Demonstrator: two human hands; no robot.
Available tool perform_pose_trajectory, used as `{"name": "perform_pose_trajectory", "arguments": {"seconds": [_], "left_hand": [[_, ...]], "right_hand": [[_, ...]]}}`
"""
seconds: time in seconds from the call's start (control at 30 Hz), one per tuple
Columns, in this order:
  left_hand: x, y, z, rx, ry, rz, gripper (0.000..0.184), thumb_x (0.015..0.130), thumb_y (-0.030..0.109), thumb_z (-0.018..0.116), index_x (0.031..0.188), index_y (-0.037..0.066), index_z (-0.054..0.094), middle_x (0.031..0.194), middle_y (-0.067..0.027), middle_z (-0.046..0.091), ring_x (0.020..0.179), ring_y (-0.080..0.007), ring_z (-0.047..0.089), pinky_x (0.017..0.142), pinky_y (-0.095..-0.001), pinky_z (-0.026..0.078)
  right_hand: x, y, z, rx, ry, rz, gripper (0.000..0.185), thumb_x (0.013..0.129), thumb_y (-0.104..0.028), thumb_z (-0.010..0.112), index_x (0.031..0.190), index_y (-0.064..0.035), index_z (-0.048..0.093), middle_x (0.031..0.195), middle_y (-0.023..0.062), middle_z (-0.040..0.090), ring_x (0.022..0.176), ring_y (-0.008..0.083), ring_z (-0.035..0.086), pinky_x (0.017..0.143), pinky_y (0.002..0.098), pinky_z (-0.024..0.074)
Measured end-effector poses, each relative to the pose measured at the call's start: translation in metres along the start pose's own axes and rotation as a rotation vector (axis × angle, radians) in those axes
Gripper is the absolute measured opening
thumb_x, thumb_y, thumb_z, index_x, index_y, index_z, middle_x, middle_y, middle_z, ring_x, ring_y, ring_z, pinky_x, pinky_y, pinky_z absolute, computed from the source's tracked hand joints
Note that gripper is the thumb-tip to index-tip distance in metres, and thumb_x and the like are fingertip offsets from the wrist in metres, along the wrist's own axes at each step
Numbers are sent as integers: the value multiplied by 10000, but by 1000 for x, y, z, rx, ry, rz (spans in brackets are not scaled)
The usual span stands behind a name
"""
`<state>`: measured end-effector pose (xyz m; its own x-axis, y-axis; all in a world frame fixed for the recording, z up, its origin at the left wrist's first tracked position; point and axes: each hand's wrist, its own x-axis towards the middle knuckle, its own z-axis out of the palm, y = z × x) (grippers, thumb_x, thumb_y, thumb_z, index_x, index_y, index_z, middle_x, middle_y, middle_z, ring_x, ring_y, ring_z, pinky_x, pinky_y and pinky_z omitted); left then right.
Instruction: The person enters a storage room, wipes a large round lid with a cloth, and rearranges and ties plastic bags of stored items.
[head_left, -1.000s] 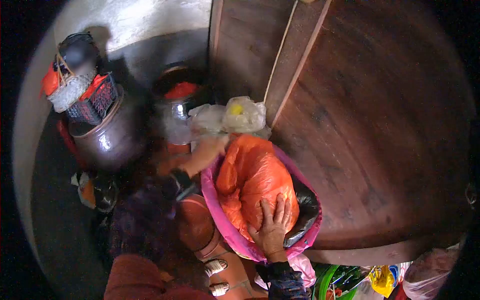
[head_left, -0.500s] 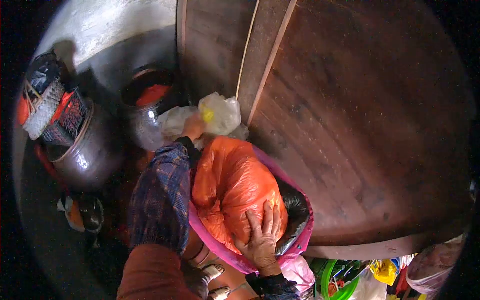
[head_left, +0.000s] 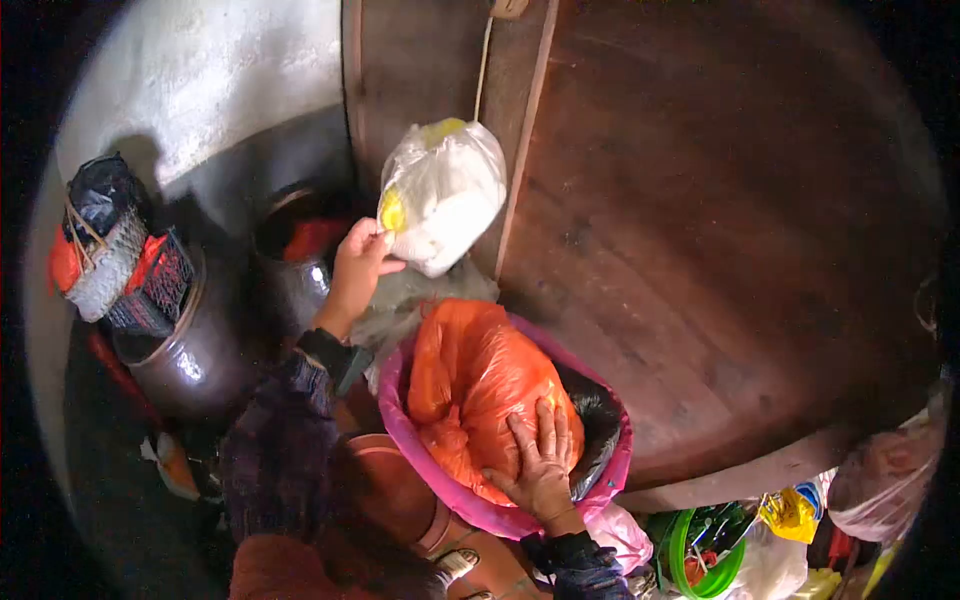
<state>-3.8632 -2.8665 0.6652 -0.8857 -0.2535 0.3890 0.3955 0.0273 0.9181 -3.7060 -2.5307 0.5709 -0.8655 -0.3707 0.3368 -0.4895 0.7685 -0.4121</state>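
Observation:
My left hand (head_left: pixel 362 262) pinches the side of a clear plastic bag (head_left: pixel 450 215), its thumb and fingers closed on it near a yellow patch. Something white fills most of that bag. With fingers spread, my right hand (head_left: pixel 540 465) lies flat on a full orange plastic bag (head_left: pixel 480 370). The orange bag sits inside a pink-rimmed container (head_left: pixel 405 440), next to a black plastic bag (head_left: pixel 598 425).
Dark glazed jars (head_left: pixel 185 370) stand at the left, one topped by a woven basket (head_left: pixel 105 255). A wooden panel (head_left: pixel 720 250) curves along the right. Below it are a green basket (head_left: pixel 683 550) and a pink bag (head_left: pixel 620 535). A reddish-brown round lid or pot (head_left: pixel 385 470) is near my feet.
My left hand has raised the clear bag from among other pale bags, up and slightly right. My right hand stays on the orange bag. The view has shifted a little.

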Motion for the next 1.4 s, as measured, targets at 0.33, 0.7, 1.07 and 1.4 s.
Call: {"name": "perform_pose_trajectory", "arguments": {"seconds": [0.33,0.7,1.07,1.4], "left_hand": [[-145,35,91,364,-81,274,62,897,7,586,919,27,532,881,-64,538,882,-170,564,812,-324,500],[-185,33,134,525,-278,430,483,836,178,706,1235,26,481,1237,-191,506,1125,-340,509,983,-426,408],[-150,-8,123,952,-167,83,940,686,246,788,1463,92,283,1413,-238,347,1323,-419,330,1088,-487,318],[-139,-3,93,180,-263,-149,960,717,133,763,1479,15,189,1374,-173,436,1246,-289,460,1038,-371,398]], "right_hand": [[20,-22,-103,1392,285,90,1118,804,-356,767,1525,-150,-61,1550,217,121,1383,352,279,1121,476,280],[-32,34,-99,1633,738,474,514,882,55,542,1366,-65,416,1269,94,556,1138,227,548,982,370,460],[-109,101,-120,1279,1088,515,519,852,20,553,1349,-33,417,1274,110,533,1153,228,528,1023,370,405],[-129,89,-123,1114,1043,422,621,798,-29,600,1382,-28,387,1291,104,527,1186,219,501,1050,362,365]]}}
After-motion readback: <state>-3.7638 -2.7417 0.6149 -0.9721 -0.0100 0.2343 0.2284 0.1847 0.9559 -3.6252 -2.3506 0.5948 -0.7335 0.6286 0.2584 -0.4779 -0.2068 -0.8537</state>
